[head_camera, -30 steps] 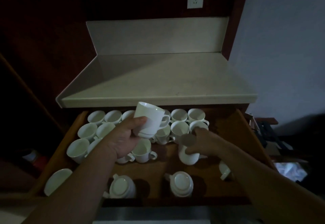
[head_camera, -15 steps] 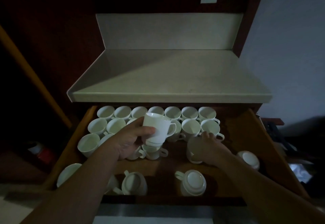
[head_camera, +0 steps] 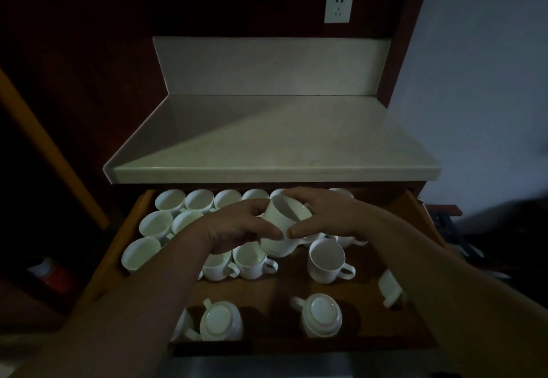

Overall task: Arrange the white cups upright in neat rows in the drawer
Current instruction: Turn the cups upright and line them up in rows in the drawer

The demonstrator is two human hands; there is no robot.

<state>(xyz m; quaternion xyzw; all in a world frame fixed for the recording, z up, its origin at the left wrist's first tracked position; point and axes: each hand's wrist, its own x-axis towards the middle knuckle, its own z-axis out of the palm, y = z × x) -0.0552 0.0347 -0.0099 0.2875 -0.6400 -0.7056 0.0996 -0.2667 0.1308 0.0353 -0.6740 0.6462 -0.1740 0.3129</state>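
Observation:
A white cup (head_camera: 285,217) hangs tilted above the middle of the open wooden drawer (head_camera: 413,208), its mouth facing up and away. My left hand (head_camera: 237,226) grips its left side and my right hand (head_camera: 329,214) holds its right side. Beneath it sits another cup (head_camera: 277,248). Upright cups fill the back row (head_camera: 199,199) and the left side (head_camera: 155,223). One upright cup (head_camera: 326,260) stands alone right of centre. Two cups lie upside down near the front (head_camera: 221,321) (head_camera: 321,315), and one lies on its side at the right (head_camera: 390,287).
A pale countertop (head_camera: 267,146) overhangs the drawer's back edge. A wall socket (head_camera: 338,7) sits above it. Bare drawer floor shows in the middle front and at the right. A red object (head_camera: 56,277) lies on the floor at the left.
My right hand let go of the cup right of centre, which now stands upright, and rose to the lifted cup. That cup moved right and both hands now hold it.

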